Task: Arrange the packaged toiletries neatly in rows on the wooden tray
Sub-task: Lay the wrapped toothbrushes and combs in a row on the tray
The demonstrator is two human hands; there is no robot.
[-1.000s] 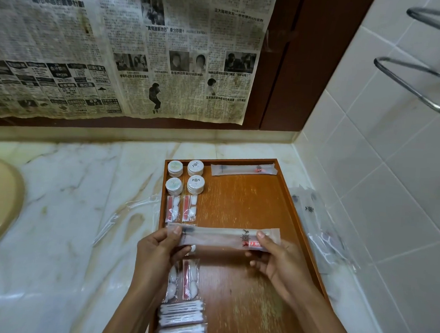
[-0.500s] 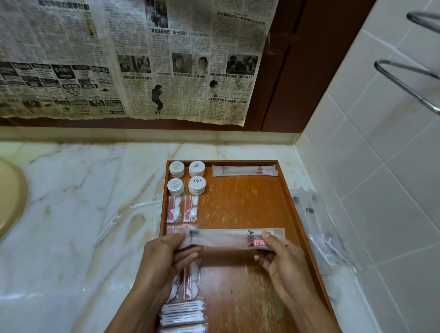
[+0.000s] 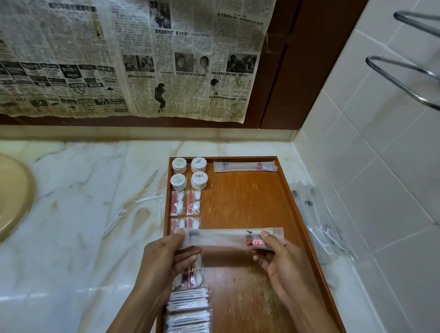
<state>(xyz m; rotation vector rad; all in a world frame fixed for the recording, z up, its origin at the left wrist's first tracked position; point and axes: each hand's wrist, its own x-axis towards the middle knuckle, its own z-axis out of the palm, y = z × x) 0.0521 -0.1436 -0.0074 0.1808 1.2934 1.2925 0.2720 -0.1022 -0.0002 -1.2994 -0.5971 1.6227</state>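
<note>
Both hands hold one long translucent packet [image 3: 228, 238] level above the middle of a wooden tray [image 3: 252, 201], its long axis running left to right. The left hand [image 3: 165, 255] pinches the left end; the right hand [image 3: 282, 262] pinches the right end, beside a crest and a red label reading "J ME", the rest covered. A second long packet [image 3: 244, 166] lies crosswise along the tray's far edge. Four round white stacks [image 3: 189, 173] fill the far left corner. Newspaper in Chinese print [image 3: 123, 47] hangs behind.
</note>
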